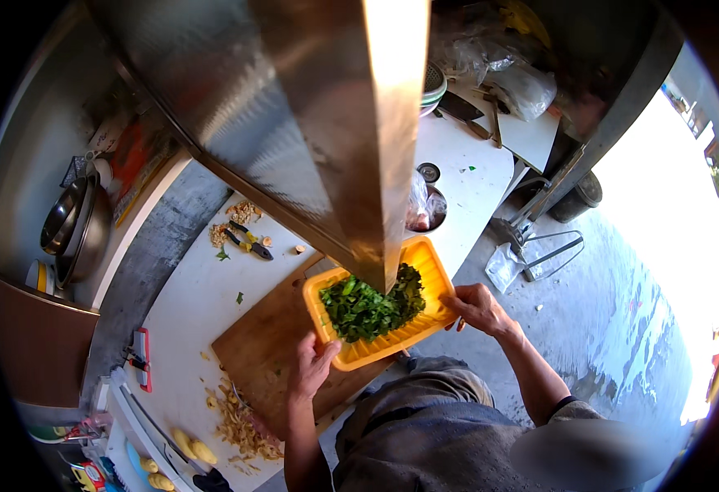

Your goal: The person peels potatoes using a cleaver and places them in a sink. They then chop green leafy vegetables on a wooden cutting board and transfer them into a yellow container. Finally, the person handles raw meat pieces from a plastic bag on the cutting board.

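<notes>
Between my two hands is a yellow-orange ribbed plastic tray [359, 357] with chopped green leaves [367, 316] in it. My left hand [313, 369] is closed on its near left corner, the thumb over the rim. My right hand [481, 310] grips the right end, the fingers partly hidden beneath. The tray is over the edge of a brown wooden cutting board [253, 336]. A shiny metal panel [326, 164] comes down in front and hides part of the tray's far rim.
Pliers [248, 242] and peelings [244, 426] lie on the white table [187, 303]. Knives [466, 115] and a metal bowl [435, 210] are at the back. Left stands a shelf with steel bowls [80, 225]; on the right floor are a metal-framed tool [531, 246] and a dark bucket [577, 197].
</notes>
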A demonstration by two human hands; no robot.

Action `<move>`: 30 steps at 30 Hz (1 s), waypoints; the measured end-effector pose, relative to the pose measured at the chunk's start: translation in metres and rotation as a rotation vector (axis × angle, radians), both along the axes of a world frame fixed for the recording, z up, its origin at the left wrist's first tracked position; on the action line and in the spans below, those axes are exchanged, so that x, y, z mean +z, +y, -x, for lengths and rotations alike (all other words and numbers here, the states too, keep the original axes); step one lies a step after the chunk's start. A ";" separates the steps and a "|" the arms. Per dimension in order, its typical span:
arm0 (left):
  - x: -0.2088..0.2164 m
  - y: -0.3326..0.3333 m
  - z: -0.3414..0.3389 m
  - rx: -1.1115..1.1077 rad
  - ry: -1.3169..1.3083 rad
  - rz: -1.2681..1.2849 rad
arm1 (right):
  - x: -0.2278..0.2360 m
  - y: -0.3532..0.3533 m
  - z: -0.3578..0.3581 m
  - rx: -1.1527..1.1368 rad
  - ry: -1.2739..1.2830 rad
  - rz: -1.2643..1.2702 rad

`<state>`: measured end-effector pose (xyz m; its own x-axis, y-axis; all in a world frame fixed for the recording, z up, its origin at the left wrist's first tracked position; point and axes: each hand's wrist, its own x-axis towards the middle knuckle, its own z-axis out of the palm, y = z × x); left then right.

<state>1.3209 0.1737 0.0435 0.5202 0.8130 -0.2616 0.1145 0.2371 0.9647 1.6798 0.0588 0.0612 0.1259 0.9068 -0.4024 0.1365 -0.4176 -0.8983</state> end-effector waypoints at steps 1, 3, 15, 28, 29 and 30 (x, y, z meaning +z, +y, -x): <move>0.000 0.004 -0.016 -0.067 0.059 -0.079 | -0.006 -0.007 -0.011 -0.039 -0.043 -0.014; 0.026 -0.004 -0.061 -0.043 -0.155 0.106 | -0.015 -0.023 -0.040 -0.205 -0.021 0.021; -0.036 -0.025 -0.075 -0.131 0.099 -0.152 | -0.008 -0.034 -0.203 -0.662 -0.149 -0.293; -0.071 -0.104 -0.033 0.130 0.158 -0.113 | -0.105 0.097 -0.283 -0.841 -0.026 -0.235; -0.074 -0.112 -0.028 0.143 0.189 -0.117 | -0.103 0.104 -0.260 -0.766 0.069 -0.224; -0.076 -0.119 -0.026 0.152 0.214 -0.122 | -0.093 0.109 -0.238 -0.709 0.077 -0.150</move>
